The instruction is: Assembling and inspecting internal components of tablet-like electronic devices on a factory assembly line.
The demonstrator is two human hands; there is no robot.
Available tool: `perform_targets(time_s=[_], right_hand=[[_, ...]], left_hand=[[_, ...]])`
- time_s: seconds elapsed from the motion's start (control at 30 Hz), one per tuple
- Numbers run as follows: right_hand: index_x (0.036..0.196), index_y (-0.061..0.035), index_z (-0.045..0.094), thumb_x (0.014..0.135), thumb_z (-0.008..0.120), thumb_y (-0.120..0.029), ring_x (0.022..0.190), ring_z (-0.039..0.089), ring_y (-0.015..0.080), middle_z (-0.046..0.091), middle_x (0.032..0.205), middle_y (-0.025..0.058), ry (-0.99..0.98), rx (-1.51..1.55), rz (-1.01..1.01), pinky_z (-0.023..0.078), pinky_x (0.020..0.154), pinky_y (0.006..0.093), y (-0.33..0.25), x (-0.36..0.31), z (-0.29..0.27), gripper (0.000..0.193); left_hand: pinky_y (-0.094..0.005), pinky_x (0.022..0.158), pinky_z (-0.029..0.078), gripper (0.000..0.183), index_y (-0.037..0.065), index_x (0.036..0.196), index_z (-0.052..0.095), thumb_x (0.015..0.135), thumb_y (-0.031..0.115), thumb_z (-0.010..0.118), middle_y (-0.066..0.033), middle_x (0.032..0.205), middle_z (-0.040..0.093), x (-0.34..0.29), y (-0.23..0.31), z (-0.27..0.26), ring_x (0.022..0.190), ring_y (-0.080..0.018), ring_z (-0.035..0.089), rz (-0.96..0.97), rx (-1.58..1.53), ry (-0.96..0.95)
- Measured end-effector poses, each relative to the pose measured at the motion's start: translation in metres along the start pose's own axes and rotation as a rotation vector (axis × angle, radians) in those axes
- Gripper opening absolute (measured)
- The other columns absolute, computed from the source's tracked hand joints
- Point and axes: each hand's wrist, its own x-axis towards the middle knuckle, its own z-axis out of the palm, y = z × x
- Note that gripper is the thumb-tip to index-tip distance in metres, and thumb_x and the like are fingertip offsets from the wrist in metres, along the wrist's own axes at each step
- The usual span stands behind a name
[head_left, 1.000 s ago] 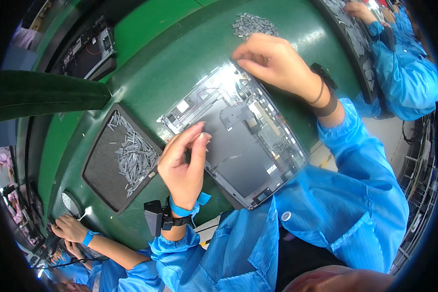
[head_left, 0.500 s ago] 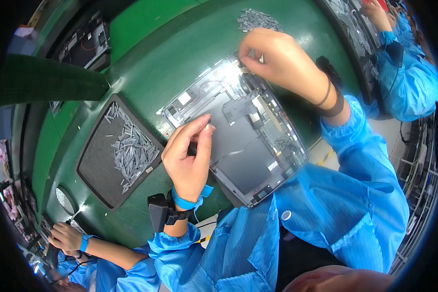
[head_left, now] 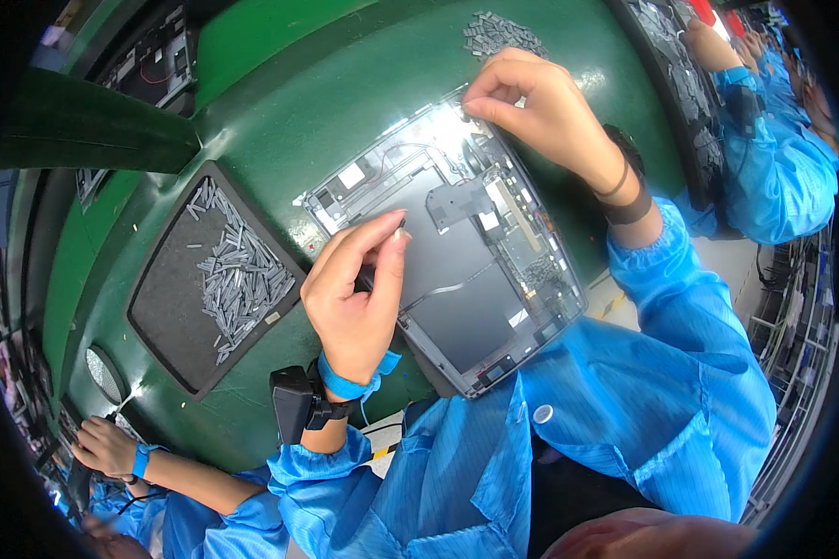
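An opened laptop base (head_left: 457,321) lies tilted on the green bench in front of me, its circuit board and thin cables exposed. My left hand (head_left: 350,293) hovers over the base's left side, thumb and forefinger pinched on a small dark piece (head_left: 403,224). At the far right corner of the base, my right hand (head_left: 541,107) has its thumb and fingers pressed together at the edge. Whatever those fingers may hold is hidden. To the left sits a dark tray (head_left: 163,303) with many small grey strips (head_left: 242,279) heaped along its right side.
Another heap of small grey pieces (head_left: 503,35) lies beyond my right hand. A co-worker's hand (head_left: 107,447) is at the lower left, and another person's blue sleeve (head_left: 778,177) at the right beside a long dark tray (head_left: 667,84). A green bar (head_left: 93,121) crosses the upper left.
The picture has shifted slightly, with the tray now further left. At the far corner, my right hand's fingers have turned a little and come closer together. My left hand keeps its pinch.
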Motion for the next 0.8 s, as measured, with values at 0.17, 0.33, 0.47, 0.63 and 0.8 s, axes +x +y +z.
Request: perform_targets(time_s=[0.17,0.33,0.47,0.63,0.8], right_hand=[[0.093,-0.0005,0.066,0.082,0.068,-0.007,0.061,0.061,0.0132,0.062,0.073,0.0071,-0.003,0.049,0.073,0.049,0.056,0.0265,-0.009,0.0,0.001,0.013],[0.094,-0.0003,0.065,0.084,0.063,-0.012,0.053,0.059,0.0192,0.061,0.066,0.0097,-0.1,-0.036,0.285,0.048,0.052,0.0332,-0.017,-0.001,-0.003,0.016],[0.093,-0.001,0.065,0.081,0.062,-0.012,0.058,0.061,0.0287,0.062,0.07,0.0138,-0.032,-0.132,0.196,0.049,0.055,0.0388,-0.011,-0.003,0.01,0.016],[0.09,0.0,0.065,0.078,0.061,-0.009,0.073,0.064,0.0338,0.064,0.077,0.0169,0.037,-0.26,-0.067,0.052,0.066,0.0406,-0.004,-0.002,0.015,0.015],[0.091,0.0021,0.066,0.076,0.061,-0.009,0.075,0.064,0.0347,0.064,0.08,0.0175,0.024,-0.233,-0.015,0.052,0.07,0.0406,-0.014,-0.006,0.007,0.019]], left_hand=[[-0.0232,0.066,0.051,0.02,0.001,0.103,0.069,0.084,-0.001,0.066,-0.0097,0.09,0.068,-0.001,0.0,0.0,0.073,-0.0117,0.063,-0.025,0.022,-0.012],[-0.0232,0.066,0.051,0.02,0.001,0.103,0.069,0.084,-0.002,0.065,-0.0099,0.09,0.068,0.0,0.002,0.0,0.073,-0.0114,0.063,0.012,0.051,-0.011],[-0.0238,0.067,0.051,0.019,0.001,0.103,0.069,0.085,-0.001,0.065,-0.01,0.09,0.068,0.0,0.002,0.003,0.073,-0.012,0.063,0.004,0.029,-0.005],[-0.0229,0.066,0.051,0.02,-0.005,0.108,0.065,0.09,0.0,0.061,-0.0094,0.096,0.063,-0.002,-0.002,0.0,0.08,-0.0121,0.062,0.006,0.046,-0.042],[-0.0244,0.068,0.051,0.019,0.001,0.103,0.069,0.085,0.0,0.066,-0.0106,0.091,0.068,-0.001,0.003,0.002,0.075,-0.0133,0.064,-0.024,0.033,0.01]])
